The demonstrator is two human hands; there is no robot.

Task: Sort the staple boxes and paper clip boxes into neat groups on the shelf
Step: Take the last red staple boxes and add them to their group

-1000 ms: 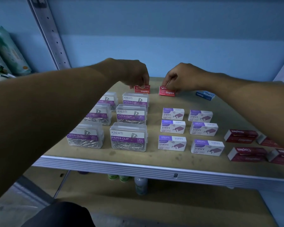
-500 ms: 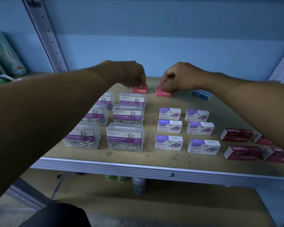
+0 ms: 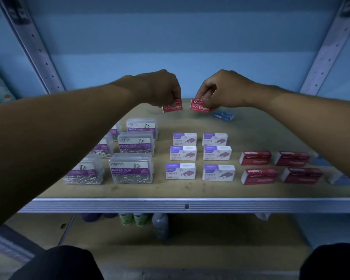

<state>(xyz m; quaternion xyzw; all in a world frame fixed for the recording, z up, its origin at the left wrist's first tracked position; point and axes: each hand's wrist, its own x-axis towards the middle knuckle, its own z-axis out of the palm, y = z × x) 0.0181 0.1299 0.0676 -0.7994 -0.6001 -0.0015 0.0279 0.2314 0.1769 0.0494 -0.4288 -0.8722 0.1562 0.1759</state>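
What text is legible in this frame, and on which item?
"KREATI" and "PAPER CLIP": front clear paper clip box; the same on the two boxes behind it.
"Staples": small red box in the right hand.
"Staples", partly covered: small red box in the left hand.
"STAPLES": white and purple boxes.
"Staples", upside down: dark red box.
Blue box: too blurred to read.
Fine print everywhere: too small to read.
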